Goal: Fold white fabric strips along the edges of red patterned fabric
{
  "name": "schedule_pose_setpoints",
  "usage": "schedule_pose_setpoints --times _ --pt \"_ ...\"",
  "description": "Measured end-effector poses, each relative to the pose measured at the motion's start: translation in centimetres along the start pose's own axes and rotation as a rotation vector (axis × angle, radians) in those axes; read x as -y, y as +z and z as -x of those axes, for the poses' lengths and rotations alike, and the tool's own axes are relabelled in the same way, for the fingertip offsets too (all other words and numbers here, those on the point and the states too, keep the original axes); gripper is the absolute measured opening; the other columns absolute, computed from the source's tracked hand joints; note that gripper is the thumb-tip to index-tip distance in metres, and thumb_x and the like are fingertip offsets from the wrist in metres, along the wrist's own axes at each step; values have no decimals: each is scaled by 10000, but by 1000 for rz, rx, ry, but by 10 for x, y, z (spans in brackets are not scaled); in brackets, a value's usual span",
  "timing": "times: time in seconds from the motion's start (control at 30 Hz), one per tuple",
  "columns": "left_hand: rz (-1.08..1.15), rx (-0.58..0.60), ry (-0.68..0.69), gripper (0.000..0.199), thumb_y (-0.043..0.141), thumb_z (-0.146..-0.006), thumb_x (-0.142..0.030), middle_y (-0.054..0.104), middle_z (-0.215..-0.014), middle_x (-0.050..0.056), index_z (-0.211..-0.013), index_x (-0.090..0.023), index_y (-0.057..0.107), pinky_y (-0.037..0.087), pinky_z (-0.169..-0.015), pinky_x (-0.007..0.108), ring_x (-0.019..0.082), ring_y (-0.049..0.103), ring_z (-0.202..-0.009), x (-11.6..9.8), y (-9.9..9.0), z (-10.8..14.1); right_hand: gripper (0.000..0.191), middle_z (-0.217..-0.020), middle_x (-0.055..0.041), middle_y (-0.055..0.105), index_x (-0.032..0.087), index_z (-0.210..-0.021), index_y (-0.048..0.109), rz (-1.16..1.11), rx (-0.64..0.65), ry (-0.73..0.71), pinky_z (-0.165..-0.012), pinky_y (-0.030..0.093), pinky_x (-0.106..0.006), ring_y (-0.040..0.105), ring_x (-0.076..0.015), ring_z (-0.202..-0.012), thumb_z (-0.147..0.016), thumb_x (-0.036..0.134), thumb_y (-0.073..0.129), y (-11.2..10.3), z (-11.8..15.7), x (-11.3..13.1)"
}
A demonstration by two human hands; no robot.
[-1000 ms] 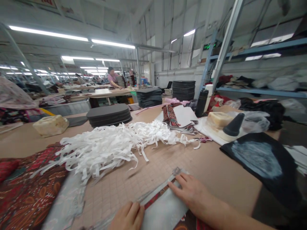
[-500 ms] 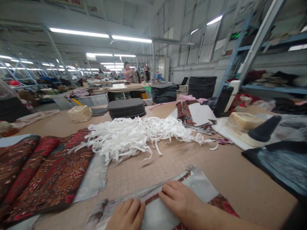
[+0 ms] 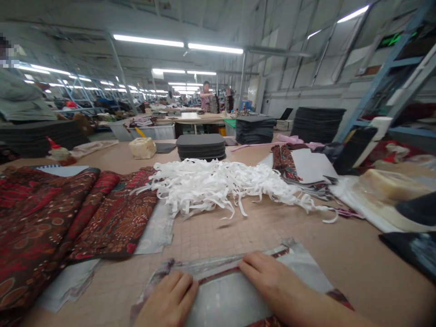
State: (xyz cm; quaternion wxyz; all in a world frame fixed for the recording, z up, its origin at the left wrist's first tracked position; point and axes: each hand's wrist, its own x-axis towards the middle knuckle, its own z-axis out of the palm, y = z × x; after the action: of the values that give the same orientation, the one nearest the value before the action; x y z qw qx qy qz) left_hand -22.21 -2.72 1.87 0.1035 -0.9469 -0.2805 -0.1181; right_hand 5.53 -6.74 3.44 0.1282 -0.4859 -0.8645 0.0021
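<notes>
At the frame's bottom centre we see a grey-backed fabric panel (image 3: 221,303) — narrow red-brown strip (image 3: 218,274) near its ragged upper edge. Our left hand (image 3: 172,295) and right hand (image 3: 267,277) rest on it — whether either grip is closed, we cannot tell.

No words, labels, brands or numbers can be read. At the upper right, a dark sign (image 3: 397,40) with glowing green marks is seen high up, beside a blue shelf frame (image 3: 376,84). The marks are set in a short row, tilted upward to the right, but are too blurred for letters or digits to be made out.
</notes>
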Motion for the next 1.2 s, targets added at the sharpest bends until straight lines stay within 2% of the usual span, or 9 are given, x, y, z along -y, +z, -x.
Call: schedule_pose_setpoints --times 0.1,0.17,0.4,0.57,0.63,0.73,0.87,0.97,1.2 --pt "-42 53 16 419 399 -784 40 650 -1021 54 -1107 -180 551 457 -822 326 219 577 -896 -4 4 2 346 -959 -111 621 83 -1082 565 14 -24 -187 -724 473 -340 548 -236 -816 -774 232 615 18 -26 30" --pt "-53 43 8 420 387 -792 45 648 -1037 61 -1116 -168 546 453 -831 337 226 573 -915 -4 7 6 308 -929 -124 631 72 -1040 584 82 -39 -271 -689 474 -357 547 -246 -795 -779 235 601 26 -29 36" --pt "-44 -104 -50 418 354 -799 38 633 -1030 60 -1123 -157 531 415 -885 321 212 547 -952 9 11 31 221 -815 -110 641 117 -882 626 211 -60 -204 -620 483 -334 554 -233 -699 -671 180 614 8 -1 9" --pt "-27 -344 -11 288 310 -935 -120 626 -850 35 -983 -130 593 318 -986 379 181 551 -833 9 9 24 196 -835 -83 626 129 -904 600 159 -77 -254 -582 448 -303 537 -203 -687 -710 144 576 19 -32 35" --pt "-38 -391 -18 345 270 -965 -163 625 -815 32 -945 -121 612 268 -1028 392 177 554 -828 7 7 23 222 -860 -87 625 105 -962 590 156 -151 -343 -596 439 -308 533 -206 -710 -745 142 562 31 -46 47" --pt "-64 -408 -52 394 234 -970 -145 644 -830 35 -923 -126 625 248 -1041 383 174 559 -851 6 2 29 155 -764 -58 611 115 -880 607 168 -197 -400 -562 416 -301 518 -198 -660 -726 131 595 40 -53 52" --pt "-56 -386 -86 387 230 -970 -150 641 -840 40 -956 -132 617 291 -1004 392 173 552 -823 8 2 43 102 -706 -30 585 152 -748 598 124 -102 -345 -523 387 -289 502 -185 -617 -672 100 644 31 -58 49" --pt "-27 -411 -115 380 225 -964 -144 630 -824 47 -952 -137 605 335 -961 409 177 542 -803 11 4 49 139 -786 -32 596 154 -824 597 1 3 -350 -578 404 -282 512 -181 -677 -709 86 637 28 -75 60" --pt "78 -362 -193 420 186 -978 -176 638 -807 41 -899 -160 597 390 -861 362 170 558 -750 14 -3 54 70 -849 -28 591 173 -876 595 -207 46 -374 -683 412 -291 505 -181 -776 -818 133 594 54 -111 85"
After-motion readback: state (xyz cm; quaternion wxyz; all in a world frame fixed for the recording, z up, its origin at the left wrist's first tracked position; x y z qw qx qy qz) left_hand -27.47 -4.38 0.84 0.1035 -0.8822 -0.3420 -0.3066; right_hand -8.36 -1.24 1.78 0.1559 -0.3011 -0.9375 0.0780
